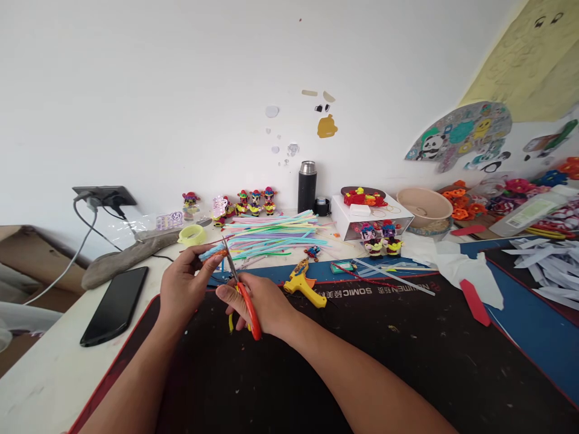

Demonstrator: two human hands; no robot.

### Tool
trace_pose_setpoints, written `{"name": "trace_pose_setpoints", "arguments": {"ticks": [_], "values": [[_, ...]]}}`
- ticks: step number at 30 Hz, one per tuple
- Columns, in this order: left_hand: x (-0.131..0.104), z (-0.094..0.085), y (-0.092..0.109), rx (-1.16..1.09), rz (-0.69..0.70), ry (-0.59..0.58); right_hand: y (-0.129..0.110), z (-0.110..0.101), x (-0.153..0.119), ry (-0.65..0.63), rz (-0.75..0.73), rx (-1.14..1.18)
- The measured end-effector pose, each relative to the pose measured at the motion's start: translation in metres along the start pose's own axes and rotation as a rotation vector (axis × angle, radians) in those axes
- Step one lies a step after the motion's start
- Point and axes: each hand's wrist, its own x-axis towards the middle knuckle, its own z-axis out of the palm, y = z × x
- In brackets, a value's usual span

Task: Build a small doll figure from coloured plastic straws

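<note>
The left grip (181,286) covers much of the blue and orange piece (215,251), so its full shape cannot be told, and the right grip (265,301) hides part of the scissors (245,295). The bottom edge cuts off both forearms (140,367) and the black mat (266,386), the right edge the yellow sheet (527,66) and the white paper strips (545,265), the left edge a cardboard box (31,250). Print on the bottle (527,214) is too small to read.

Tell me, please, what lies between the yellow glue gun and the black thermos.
In the head view, pastel strips and a small blue-red piece lie between the glue gun and thermos.
</note>
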Motion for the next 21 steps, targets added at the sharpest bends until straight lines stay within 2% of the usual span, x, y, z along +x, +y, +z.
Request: {"name": "trace_pose_setpoints", "arguments": {"ticks": [9, 15, 21], "values": [[-0.002, 0.000, -0.001, 0.016, 0.046, -0.029, -0.001, -0.001, -0.001, 0.055, -0.042, -0.058], [-0.002, 0.003, 0.001, 0.080, 0.056, -0.051, 0.006, 0.001, 0.005, 0.079, 0.009, -0.029], [-0.002, 0.009, -0.004, 0.021, 0.030, -0.077, 0.008, 0.003, 0.007, 0.080, 0.050, -0.019]]}}
